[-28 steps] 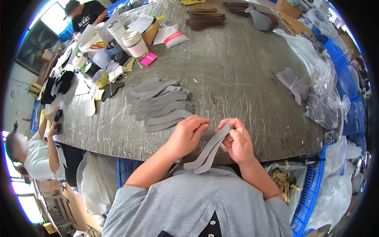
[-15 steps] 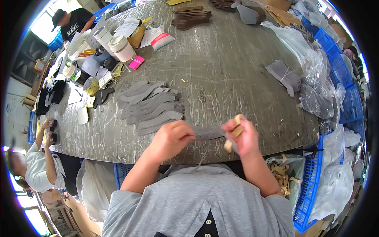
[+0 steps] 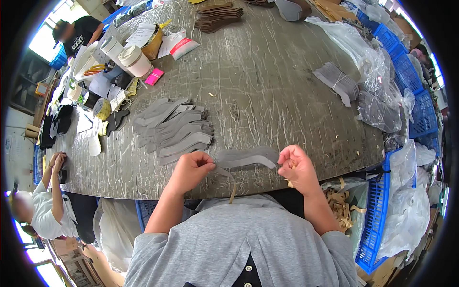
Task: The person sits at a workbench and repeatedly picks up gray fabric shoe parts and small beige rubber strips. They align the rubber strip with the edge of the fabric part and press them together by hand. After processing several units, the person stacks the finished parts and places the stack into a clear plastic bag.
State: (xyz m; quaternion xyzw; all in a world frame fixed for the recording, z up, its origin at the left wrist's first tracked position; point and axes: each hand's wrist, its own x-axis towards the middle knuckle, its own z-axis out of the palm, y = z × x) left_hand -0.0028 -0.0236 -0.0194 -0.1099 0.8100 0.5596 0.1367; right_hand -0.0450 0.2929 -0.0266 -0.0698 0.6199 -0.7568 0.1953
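A curved grey strip [image 3: 248, 157] lies flat at the near edge of the grey table [image 3: 267, 95]. My left hand [image 3: 191, 168] pinches its left end, and a thin tan backing strip [image 3: 233, 189] hangs down from there over the table edge. Just past the grey strip's right end, my right hand [image 3: 297, 168] is closed, with a bit of tan paper [image 3: 289, 182] showing under its fingers. A fanned pile of the same grey strips [image 3: 174, 128] lies just beyond my left hand.
A banded bundle of grey pieces [image 3: 337, 81] and clear plastic bags [image 3: 382, 103] lie at the right. Blue crates [image 3: 380, 210] line the right edge; one holds tan peelings [image 3: 340, 206]. Tape rolls [image 3: 135, 60], a pink block [image 3: 154, 76], brown cut pieces [image 3: 217, 16]. A person in white [image 3: 50, 201] works at left.
The grey strip, held up between both hands near my chest before, now lies on the table edge. My hands have moved apart and a tan backing strip hangs from its left end.
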